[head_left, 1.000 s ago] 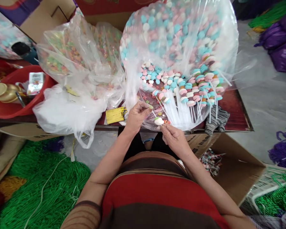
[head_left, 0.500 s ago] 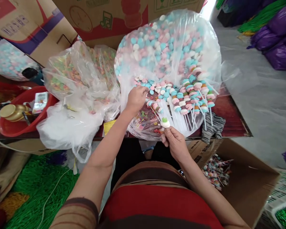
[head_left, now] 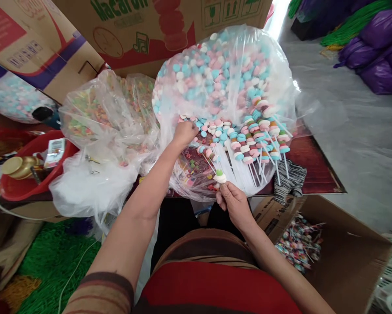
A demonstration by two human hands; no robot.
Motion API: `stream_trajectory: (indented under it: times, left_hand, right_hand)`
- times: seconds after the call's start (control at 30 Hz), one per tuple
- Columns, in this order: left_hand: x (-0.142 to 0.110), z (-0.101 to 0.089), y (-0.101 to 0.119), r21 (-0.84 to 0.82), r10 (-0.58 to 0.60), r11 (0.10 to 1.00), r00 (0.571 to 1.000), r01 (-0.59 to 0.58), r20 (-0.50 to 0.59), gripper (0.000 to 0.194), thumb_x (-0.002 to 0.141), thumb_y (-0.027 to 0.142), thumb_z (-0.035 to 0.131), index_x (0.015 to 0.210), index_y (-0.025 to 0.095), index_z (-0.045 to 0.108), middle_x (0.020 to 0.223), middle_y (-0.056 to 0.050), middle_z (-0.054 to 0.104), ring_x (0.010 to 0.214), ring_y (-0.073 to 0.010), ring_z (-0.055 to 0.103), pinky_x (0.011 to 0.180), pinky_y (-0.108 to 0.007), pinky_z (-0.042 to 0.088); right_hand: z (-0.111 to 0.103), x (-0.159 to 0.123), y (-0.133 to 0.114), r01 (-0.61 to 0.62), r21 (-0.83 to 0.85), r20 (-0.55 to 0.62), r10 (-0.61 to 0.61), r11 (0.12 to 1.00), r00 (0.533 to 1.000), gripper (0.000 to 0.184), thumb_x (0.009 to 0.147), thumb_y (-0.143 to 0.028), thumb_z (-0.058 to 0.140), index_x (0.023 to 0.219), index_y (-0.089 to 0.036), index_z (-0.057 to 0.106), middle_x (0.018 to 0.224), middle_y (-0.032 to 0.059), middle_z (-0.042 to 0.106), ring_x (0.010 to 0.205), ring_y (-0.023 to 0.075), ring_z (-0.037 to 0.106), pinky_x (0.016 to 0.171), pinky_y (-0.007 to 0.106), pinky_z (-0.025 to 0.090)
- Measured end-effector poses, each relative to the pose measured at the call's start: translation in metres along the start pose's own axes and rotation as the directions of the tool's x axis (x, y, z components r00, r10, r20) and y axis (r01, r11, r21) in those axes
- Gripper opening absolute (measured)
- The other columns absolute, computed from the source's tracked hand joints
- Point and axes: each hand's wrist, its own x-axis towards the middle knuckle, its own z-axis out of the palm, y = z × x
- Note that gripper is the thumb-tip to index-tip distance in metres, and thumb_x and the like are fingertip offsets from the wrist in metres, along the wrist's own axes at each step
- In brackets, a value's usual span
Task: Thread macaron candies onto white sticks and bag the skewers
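Note:
My right hand (head_left: 234,201) pinches a white candy with a green piece on top (head_left: 219,176) between thumb and fingertips, just above the front edge of the plastic. Any stick under this candy is hidden by the fingers. Farther off, my left hand (head_left: 184,135) has its fingers curled together at the edge of the loose pink, blue and white candies (head_left: 218,130); whatever is in them is hidden. Between the hands lie short candy skewers (head_left: 209,152) and white sticks (head_left: 226,162). To the right, finished-looking candy skewers (head_left: 254,137) lie heaped, sticks toward me.
A big clear bag of candies (head_left: 212,74) stands behind. Bags of gummies (head_left: 107,104) and a red basin (head_left: 35,187) are at left. A striped glove (head_left: 290,179) lies near the table's right end. Below it, an open carton (head_left: 342,244) holds wrapped lollipops.
The view has shifted slightly. My left hand's fingers are curled more tightly by the loose candies. My right hand keeps its pinch on the white and green candy.

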Motion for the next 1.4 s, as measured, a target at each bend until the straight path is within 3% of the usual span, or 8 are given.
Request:
stream_trajectory:
  times: [0.13, 0.4, 0.6, 0.83, 1.1, 1.27, 1.33, 1.4]
  left_hand:
    - [-0.008, 0.009, 0.007, -0.182, 0.054, 0.982, 0.998, -0.058, -0.026, 0.031, 0.096, 0.025, 0.049, 0.105, 0.015, 0.077, 0.103, -0.008, 0.078, 0.101, -0.0221, 0.069, 0.089, -0.030, 0.048]
    - [-0.016, 0.024, 0.014, 0.030, 0.186, 0.982, 0.983, -0.186, 0.007, 0.026, 0.090, 0.015, 0.055, 0.107, 0.015, 0.075, 0.118, -0.016, 0.071, 0.118, -0.0302, 0.061, 0.104, -0.039, 0.042]
    - [-0.015, 0.020, 0.010, 0.056, 0.103, 0.993, 0.994, -0.100, -0.042, 0.034, 0.095, 0.022, 0.052, 0.124, 0.016, 0.069, 0.125, -0.016, 0.070, 0.120, -0.0307, 0.061, 0.101, -0.039, 0.044]
    - [-0.012, 0.020, 0.014, 0.154, 0.037, 0.987, 0.999, -0.033, -0.020, 0.044, 0.094, 0.047, 0.058, 0.113, 0.012, 0.075, 0.129, -0.021, 0.067, 0.119, -0.0359, 0.061, 0.101, -0.043, 0.044]
    - [-0.019, 0.018, 0.019, 0.161, 0.167, 0.972, 0.986, -0.169, 0.024, 0.032, 0.090, 0.027, 0.058, 0.115, 0.015, 0.075, 0.123, -0.017, 0.070, 0.121, -0.0353, 0.060, 0.103, -0.045, 0.043]
    - [-0.031, 0.009, 0.016, -0.243, 0.047, 0.968, 0.996, -0.065, -0.079, 0.028, 0.089, 0.020, 0.060, 0.113, 0.014, 0.072, 0.109, -0.012, 0.077, 0.108, -0.0270, 0.068, 0.095, -0.036, 0.049]
    - [-0.046, 0.007, 0.012, -0.613, -0.031, 0.790, 0.997, -0.020, -0.072, 0.025, 0.090, 0.023, 0.062, 0.112, 0.015, 0.071, 0.101, -0.007, 0.077, 0.093, -0.0192, 0.071, 0.085, -0.029, 0.052]
    - [-0.067, 0.009, 0.010, -0.885, -0.064, 0.465, 0.998, 0.021, -0.010, 0.024, 0.088, 0.028, 0.067, 0.108, 0.017, 0.071, 0.093, -0.002, 0.076, 0.079, -0.0127, 0.069, 0.074, -0.024, 0.052]
  right_hand:
    - [0.000, 0.000, 0.000, -0.001, -0.014, -0.001, 0.001, 1.000, 1.000, 0.045, 0.092, -0.064, 0.062, 0.081, -0.020, 0.061, 0.057, -0.0066, 0.052, 0.043, 0.0054, 0.038, 0.044, 0.023, 0.025]
    - [0.001, 0.000, -0.002, -0.007, -0.041, -0.004, 0.007, 0.999, 1.000, 0.044, 0.092, -0.065, 0.061, 0.086, -0.021, 0.063, 0.057, -0.0068, 0.052, 0.042, 0.0062, 0.037, 0.043, 0.023, 0.027]
    - [0.002, -0.001, -0.004, -0.011, -0.048, -0.008, 0.011, 0.999, 1.000, 0.044, 0.092, -0.064, 0.061, 0.082, -0.021, 0.060, 0.058, -0.0062, 0.053, 0.043, 0.0067, 0.038, 0.043, 0.022, 0.029]
    - [0.001, -0.001, -0.001, 0.001, -0.047, -0.005, -0.001, 0.999, 1.000, 0.042, 0.093, -0.061, 0.060, 0.085, -0.021, 0.062, 0.058, -0.0064, 0.053, 0.042, 0.0063, 0.037, 0.043, 0.022, 0.027]
    - [0.003, 0.000, -0.002, -0.003, -0.056, 0.008, 0.004, 0.998, 1.000, 0.041, 0.093, -0.062, 0.060, 0.085, -0.021, 0.061, 0.057, -0.0066, 0.052, 0.043, 0.0066, 0.038, 0.043, 0.022, 0.027]
    - [0.000, -0.001, -0.006, -0.010, -0.104, 0.014, 0.012, 0.995, 1.000, 0.045, 0.092, -0.065, 0.059, 0.081, -0.021, 0.060, 0.056, -0.0057, 0.054, 0.042, 0.0077, 0.038, 0.042, 0.022, 0.027]
    - [-0.002, -0.003, -0.013, 0.014, -0.127, 0.008, -0.013, 0.992, 1.000, 0.046, 0.092, -0.065, 0.059, 0.076, -0.022, 0.058, 0.053, -0.0055, 0.052, 0.043, 0.0081, 0.036, 0.042, 0.023, 0.026]
    - [-0.004, -0.005, -0.023, 0.057, -0.160, 0.008, -0.057, 0.985, 0.998, 0.047, 0.094, -0.064, 0.058, 0.073, -0.022, 0.057, 0.049, -0.0059, 0.048, 0.043, 0.0086, 0.033, 0.043, 0.023, 0.025]
